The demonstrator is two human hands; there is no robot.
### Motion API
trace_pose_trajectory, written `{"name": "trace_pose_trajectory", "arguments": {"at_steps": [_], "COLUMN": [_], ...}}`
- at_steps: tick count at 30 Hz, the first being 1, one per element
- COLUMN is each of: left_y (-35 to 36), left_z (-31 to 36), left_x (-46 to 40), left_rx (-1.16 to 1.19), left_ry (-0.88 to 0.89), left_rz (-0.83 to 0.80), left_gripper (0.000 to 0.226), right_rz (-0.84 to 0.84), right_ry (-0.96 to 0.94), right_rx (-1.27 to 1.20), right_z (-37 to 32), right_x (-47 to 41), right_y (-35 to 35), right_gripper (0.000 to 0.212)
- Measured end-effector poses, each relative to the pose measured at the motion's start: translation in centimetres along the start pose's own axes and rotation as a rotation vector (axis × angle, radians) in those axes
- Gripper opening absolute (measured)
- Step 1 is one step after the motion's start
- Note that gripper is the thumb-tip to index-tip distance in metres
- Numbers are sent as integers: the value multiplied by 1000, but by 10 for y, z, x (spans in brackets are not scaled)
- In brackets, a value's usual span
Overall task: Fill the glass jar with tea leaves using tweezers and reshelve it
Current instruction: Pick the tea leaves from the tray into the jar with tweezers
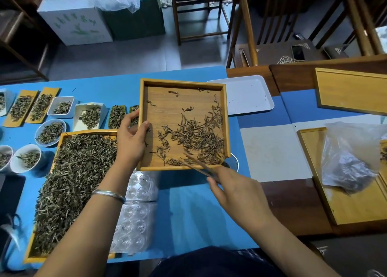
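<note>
Midway, seemingly: left hand [130, 139] grips tilted tray [225, 117] by edge; right hand [234, 190] pinches tweezers [199, 165], raking leaves [194, 137] toward low corner. Jar [233, 162] just beyond right hand, mostly hidden; fill level unclear. Reshelving left.

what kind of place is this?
Probably a tea shop or tea sorting room, not a lab. A blue table holds many small dishes and a big tray of loose tea, tea boxes stand on the floor, and wooden chairs sit behind.
</note>
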State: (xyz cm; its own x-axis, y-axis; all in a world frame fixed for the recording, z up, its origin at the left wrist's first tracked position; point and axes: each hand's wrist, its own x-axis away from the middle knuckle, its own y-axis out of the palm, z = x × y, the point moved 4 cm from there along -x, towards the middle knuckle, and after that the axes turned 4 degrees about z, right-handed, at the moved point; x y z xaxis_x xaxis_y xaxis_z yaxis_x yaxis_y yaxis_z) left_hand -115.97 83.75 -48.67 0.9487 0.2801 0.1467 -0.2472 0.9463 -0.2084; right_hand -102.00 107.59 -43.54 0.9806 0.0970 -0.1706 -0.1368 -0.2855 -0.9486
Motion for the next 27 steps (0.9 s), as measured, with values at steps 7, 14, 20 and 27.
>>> {"name": "trace_pose_trajectory", "arguments": {"at_steps": [7, 14, 20, 27], "left_y": [2, 2, 1, 1], "left_z": [1, -3, -5, -5], "left_x": [0, -4, -4, -4], "left_rx": [11, 3, 4, 1], "left_ry": [13, 28, 30, 20], "left_rz": [-4, -4, 0, 9], "left_gripper": [31, 31, 30, 30], "right_rz": [-41, -125, -184, -156], "right_ry": [-163, -178, -116, -80], "right_rx": [41, -1, -5, 47], "right_z": [-31, -16, 19, 40], "right_x": [-31, -31, -22, -15], "right_y": [10, 15, 12, 1], "right_gripper": [18, 18, 29, 18]}}
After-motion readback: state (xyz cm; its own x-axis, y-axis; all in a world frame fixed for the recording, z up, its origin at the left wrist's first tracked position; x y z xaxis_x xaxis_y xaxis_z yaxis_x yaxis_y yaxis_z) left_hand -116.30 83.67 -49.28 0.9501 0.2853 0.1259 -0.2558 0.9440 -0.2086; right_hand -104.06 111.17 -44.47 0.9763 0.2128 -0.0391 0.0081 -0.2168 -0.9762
